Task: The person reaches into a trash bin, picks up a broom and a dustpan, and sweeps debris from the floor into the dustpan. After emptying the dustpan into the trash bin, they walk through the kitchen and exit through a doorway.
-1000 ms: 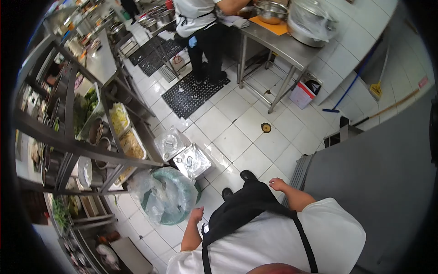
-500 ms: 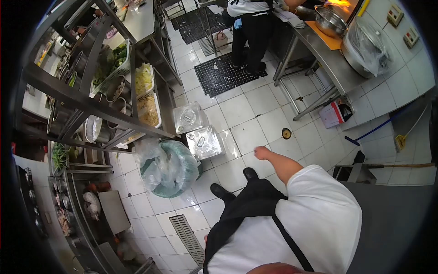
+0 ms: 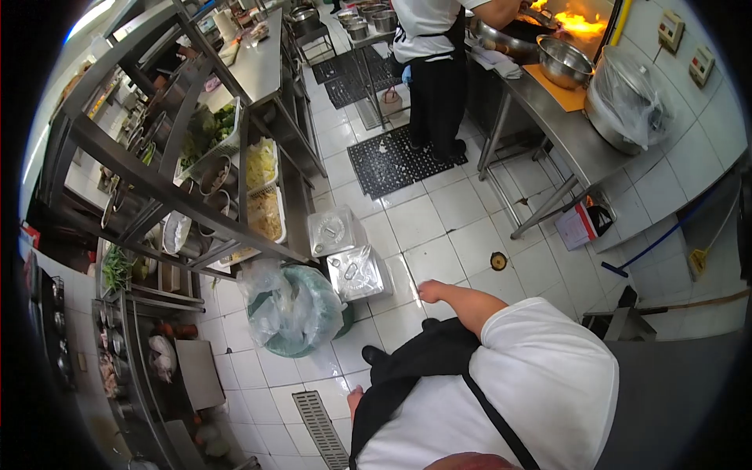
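My right hand hangs in front of my body over the white tiled floor, fingers loosely curled, with nothing visible in it. Nearest to it are two square metal lidded tins, a front one and a back one. My left hand only partly shows past the edge of my black apron; its fingers are too hidden to read. It is near the slotted floor drain. Left of the tins stands a green round bin lined with a clear plastic bag.
A metal rack with vegetable baskets stands left. Ahead, a co-worker stands on a black mat by flaming burners. On the right are a steel table, a steel bowl and a blue-handled floor tool.
My right hand has swung left and slightly down in view. My left hand has come into sight beside the apron. The surroundings have shifted downward, and the co-worker's arm shows more over the stove.
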{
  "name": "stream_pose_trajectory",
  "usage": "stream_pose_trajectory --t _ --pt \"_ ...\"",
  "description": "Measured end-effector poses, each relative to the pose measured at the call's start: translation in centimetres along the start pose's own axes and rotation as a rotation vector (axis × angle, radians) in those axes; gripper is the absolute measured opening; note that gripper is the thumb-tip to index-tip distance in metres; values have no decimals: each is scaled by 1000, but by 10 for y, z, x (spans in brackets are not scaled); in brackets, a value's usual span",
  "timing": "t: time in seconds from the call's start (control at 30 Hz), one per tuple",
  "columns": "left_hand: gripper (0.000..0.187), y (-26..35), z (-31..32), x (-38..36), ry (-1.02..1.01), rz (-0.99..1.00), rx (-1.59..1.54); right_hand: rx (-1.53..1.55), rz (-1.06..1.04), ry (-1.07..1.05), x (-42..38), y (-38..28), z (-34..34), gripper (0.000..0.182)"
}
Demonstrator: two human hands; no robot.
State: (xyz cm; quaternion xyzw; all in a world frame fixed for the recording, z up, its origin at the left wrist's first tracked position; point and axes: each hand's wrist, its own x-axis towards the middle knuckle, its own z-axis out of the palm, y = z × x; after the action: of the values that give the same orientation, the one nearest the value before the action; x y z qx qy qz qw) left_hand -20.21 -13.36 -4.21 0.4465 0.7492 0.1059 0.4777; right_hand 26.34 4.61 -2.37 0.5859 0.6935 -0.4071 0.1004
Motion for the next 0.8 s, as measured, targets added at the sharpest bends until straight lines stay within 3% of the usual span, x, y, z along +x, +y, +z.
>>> stream_pose_trajectory --t 0.1,0.2,0.3,0.5,0.63,0.8 --pt "43 20 0 19 85 -36 -109 -35 169 -8 -34 44 9 32" --pt "43 22 -4 27 57 216 183 12 283 -20 -43 88 31 32" --pt "38 4 -4 26 -7 568 754 26 297 11 -49 109 47 33" --pt "39 0 32 18 -64 118 442 156 223 56 -53 70 35 36" --pt "40 2 46 21 -48 8 331 236 182 50 -46 47 39 37" --pt "42 -10 51 6 -28 -35 289 81 138 -72 -34 41 56 37"
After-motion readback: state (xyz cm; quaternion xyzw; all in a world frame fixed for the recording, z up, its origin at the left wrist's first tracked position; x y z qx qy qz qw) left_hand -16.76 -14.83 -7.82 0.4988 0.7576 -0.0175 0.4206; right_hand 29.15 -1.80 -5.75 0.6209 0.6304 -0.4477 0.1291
